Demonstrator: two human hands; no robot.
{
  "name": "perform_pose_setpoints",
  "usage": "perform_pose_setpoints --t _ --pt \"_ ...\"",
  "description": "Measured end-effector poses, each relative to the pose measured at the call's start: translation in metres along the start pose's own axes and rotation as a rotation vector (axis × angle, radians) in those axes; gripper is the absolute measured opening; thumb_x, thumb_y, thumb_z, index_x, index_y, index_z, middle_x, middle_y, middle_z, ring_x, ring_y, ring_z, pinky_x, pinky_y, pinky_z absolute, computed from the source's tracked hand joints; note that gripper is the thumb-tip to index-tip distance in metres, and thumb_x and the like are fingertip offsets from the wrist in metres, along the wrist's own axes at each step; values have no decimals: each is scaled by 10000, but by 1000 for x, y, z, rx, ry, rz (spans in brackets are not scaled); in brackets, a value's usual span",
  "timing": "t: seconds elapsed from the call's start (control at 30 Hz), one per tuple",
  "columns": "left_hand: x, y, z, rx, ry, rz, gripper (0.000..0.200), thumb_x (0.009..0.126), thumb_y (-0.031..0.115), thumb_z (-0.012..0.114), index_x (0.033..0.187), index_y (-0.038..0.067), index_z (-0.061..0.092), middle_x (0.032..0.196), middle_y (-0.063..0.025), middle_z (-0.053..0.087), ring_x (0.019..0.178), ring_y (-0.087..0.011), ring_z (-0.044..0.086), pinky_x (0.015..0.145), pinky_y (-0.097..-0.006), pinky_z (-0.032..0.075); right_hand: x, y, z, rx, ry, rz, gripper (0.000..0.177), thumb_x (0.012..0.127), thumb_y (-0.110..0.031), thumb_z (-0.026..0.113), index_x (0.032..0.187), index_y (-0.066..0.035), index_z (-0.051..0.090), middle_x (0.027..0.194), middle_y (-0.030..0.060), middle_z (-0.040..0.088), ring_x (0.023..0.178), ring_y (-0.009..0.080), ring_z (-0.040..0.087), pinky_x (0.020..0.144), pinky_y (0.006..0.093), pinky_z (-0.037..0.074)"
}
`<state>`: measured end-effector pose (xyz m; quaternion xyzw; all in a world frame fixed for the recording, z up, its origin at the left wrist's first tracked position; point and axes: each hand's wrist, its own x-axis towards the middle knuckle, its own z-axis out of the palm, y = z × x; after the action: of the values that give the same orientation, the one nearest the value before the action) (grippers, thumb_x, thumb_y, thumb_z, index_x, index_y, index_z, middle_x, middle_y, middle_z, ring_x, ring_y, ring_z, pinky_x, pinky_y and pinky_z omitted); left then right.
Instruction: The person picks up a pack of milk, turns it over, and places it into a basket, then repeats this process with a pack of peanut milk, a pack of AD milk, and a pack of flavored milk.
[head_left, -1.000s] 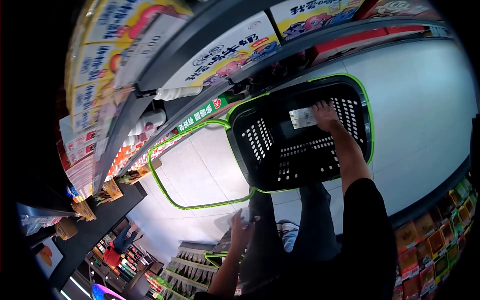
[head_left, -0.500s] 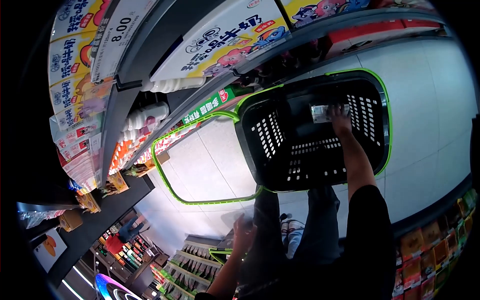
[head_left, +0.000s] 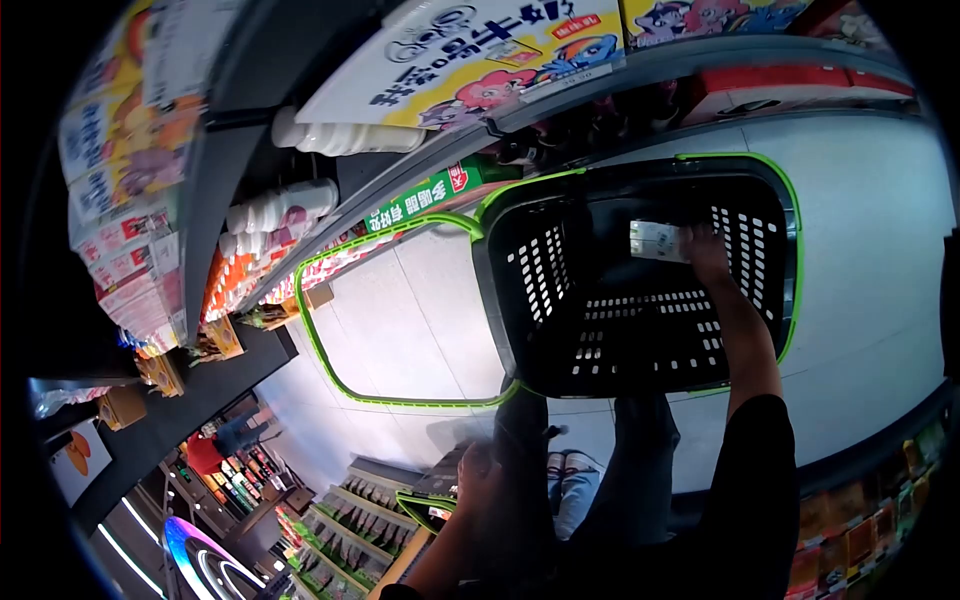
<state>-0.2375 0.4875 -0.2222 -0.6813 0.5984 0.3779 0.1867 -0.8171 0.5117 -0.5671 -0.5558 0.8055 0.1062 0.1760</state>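
Observation:
A black shopping basket (head_left: 640,345) with a green rim is in front of my legs, over the pale floor. Its green handle (head_left: 400,401) is folded out to the left. Inside lies a small whitish carton with printing (head_left: 655,240). My right hand (head_left: 708,255) is in the basket at the carton's right end; its fingers are dim and blurred, so whether they grip the carton cannot be told. My left hand (head_left: 480,475) is low beside my left leg, apart from the basket, its fingers smeared by motion.
Shelves with price tags hold milk cartons (head_left: 490,75) and white bottles (head_left: 350,138) at upper left. A green box (head_left: 425,200) stands on a lower shelf. More racks of packets (head_left: 350,525) are below, and packaged goods (head_left: 850,550) at lower right. A person in red (head_left: 205,453) is far off.
The basket appears slightly further right and lower, with the carton in the same spot inside it. My right hand has slid right, from over the carton to its end.

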Motion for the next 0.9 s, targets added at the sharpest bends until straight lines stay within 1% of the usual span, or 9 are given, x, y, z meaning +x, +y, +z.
perform_pose_setpoints --t 0.1,0.23,0.3,0.4,0.47,0.5,0.6,0.77,0.9 --pt "-13 -11 0 115 75 87 783 822 213 740 1465 53 324 1315 -217 482 1008 -257 639 781 -378 568 -16 -5 -41 -136 111 -165 318 870 -212 575 1164 -92 575 1086 104 629 1099 275 561 951 542 429" --pt "-17 17 -23 -32 -6 1 756 837 193 729 1464 58 327 1316 -234 471 966 -253 660 796 -367 564 -18 -20 -109 -196 -34 -309 313 873 -202 562 1155 -80 622 1127 92 611 1113 281 516 961 577 405" --pt "-17 21 -26 -129 5 -45 756 835 195 731 1462 59 332 1312 -240 472 948 -255 668 823 -370 555 -10 -15 -106 -186 -30 -299 288 858 -190 571 1107 -76 661 1165 93 591 1116 285 504 967 560 399" --pt "-9 -22 -9 -78 91 37 751 838 185 729 1463 59 331 1310 -243 471 923 -246 674 817 -362 554 10 -7 -82 -147 -33 -229 280 860 -184 573 1091 -75 688 1198 101 578 1172 287 480 981 535 395" --pt "-11 -17 -6 -105 61 -74 774 820 286 732 1446 41 349 1314 -229 487 1136 -324 541 963 -424 455 27 -13 -34 -38 -4 -136 282 865 -174 564 1087 -63 697 1240 119 566 1198 293 471 1002 535 389" --pt "-9 -10 -7 -122 52 -125 792 811 336 734 1438 33 357 1316 -222 495 1243 -363 474 1036 -455 406 27 -18 -39 -97 -37 -180 285 864 -169 564 1090 -59 698 1263 125 556 1214 296 464 1012 535 385" --pt "-12 5 -15 32 53 -33 794 821 335 728 1456 54 342 1332 -229 485 1269 -365 454 1057 -442 389 15 -35 -65 -229 -119 -276 286 858 -159 572 1091 -63 706 1305 124 540 1251 294 446 1019 523 373" --pt "-12 25 -24 -34 54 -122 806 808 334 737 1459 66 344 1341 -232 484 1266 -371 460 1056 -443 388 3 -39 -67 -290 -139 -311 276 850 -163 590 1083 -92 721 1288 104 551 1250 278 440 996 494 363" --pt "-4 7 -16 -125 59 -147 808 797 329 746 1454 66 355 1313 -230 500 1240 -374 474 1046 -449 393 -1 -48 -83 -247 -232 -269 274 839 -159 603 1074 -93 727 1277 110 555 1230 288 450 987 497 372"
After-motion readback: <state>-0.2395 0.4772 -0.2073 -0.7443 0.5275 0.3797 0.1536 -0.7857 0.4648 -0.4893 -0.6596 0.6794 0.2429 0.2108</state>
